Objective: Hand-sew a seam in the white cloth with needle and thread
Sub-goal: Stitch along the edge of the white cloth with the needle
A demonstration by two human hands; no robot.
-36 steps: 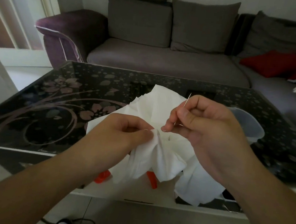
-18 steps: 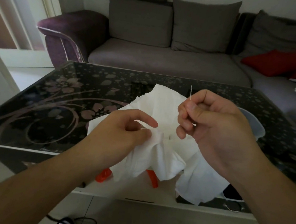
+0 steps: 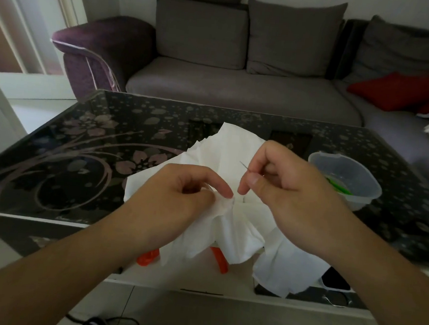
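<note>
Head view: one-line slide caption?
Left hand pinches white cloth while right hand holds needle above glass table.

- A low coffee table (image 3: pixel 87 153) with a dark glass top, printed with pale blossoms and curling stems, stands in front of a grey sofa.
- A crumpled white cloth (image 3: pixel 234 148) lies across the near middle of the glass, its folds spilling over the front edge.
- A clear plastic container (image 3: pixel 344 171) sits on the right side, just beside the cloth, with something green inside.
</note>
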